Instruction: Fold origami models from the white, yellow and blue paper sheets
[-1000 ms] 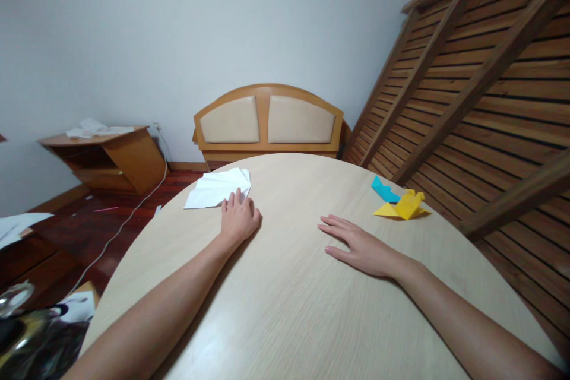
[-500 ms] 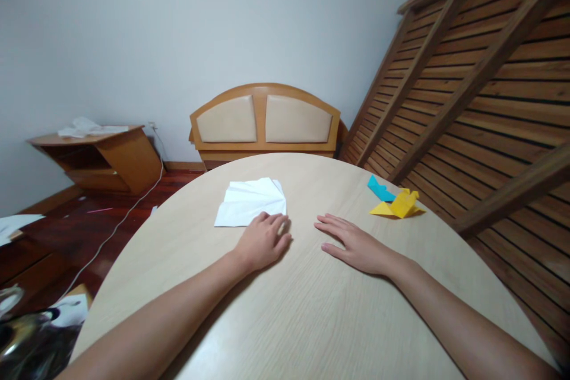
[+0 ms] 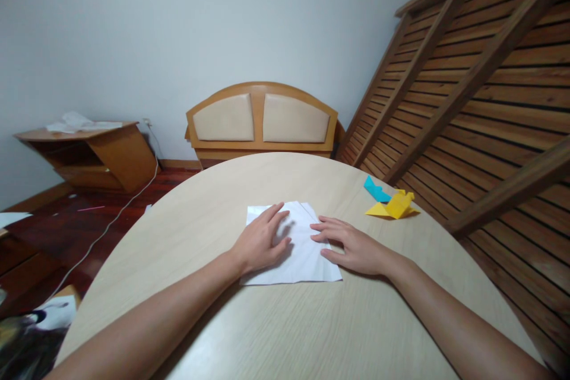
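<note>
Rests loose right hand (image 3: 351, 246) on right edge of white paper (image 3: 303, 264); spreads left hand (image 3: 260, 240), also loose, over left side.

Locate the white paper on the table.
Head view, centre: the white paper lies on the table, its left side beneath the left hand, its right edge partly beneath the right hand.

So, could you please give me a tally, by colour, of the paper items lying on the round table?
White: 1, a creased sheet by the left hand and right hand
Blue: 1, a folded piece
Yellow: 1, a folded shape, seemingly a single piece
Total: 3
</note>
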Demonstrator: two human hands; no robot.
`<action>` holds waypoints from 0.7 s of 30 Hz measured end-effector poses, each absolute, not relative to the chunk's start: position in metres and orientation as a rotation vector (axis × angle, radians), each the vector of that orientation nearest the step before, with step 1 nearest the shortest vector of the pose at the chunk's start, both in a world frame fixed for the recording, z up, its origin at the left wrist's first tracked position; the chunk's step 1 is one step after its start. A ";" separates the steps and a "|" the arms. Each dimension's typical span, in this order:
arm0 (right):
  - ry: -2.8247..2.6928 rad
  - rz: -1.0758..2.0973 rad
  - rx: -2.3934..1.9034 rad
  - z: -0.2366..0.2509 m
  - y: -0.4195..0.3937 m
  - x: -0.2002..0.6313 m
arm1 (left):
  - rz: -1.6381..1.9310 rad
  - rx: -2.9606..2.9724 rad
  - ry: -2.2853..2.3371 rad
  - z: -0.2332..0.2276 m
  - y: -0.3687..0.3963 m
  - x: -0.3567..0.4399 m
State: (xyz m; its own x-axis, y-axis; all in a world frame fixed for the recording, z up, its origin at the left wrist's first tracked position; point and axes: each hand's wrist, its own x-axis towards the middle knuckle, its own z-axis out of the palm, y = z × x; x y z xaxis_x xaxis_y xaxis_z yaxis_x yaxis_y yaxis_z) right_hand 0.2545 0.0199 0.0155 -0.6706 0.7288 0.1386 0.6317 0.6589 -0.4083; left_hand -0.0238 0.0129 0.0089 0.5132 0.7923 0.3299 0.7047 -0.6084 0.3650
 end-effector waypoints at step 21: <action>-2.568 0.392 -1.474 -0.010 0.008 0.231 | 0.323 2.645 1.343 -0.005 -0.011 -0.001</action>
State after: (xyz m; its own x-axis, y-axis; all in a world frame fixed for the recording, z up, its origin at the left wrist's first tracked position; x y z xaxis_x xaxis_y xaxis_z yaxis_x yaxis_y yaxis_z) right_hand 0.2309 0.0078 -0.0099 -0.5039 0.8638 0.0042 0.8232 0.4817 -0.3005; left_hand -0.0005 -0.0106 -0.0054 0.5738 0.8102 0.1202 0.7761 -0.5847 0.2361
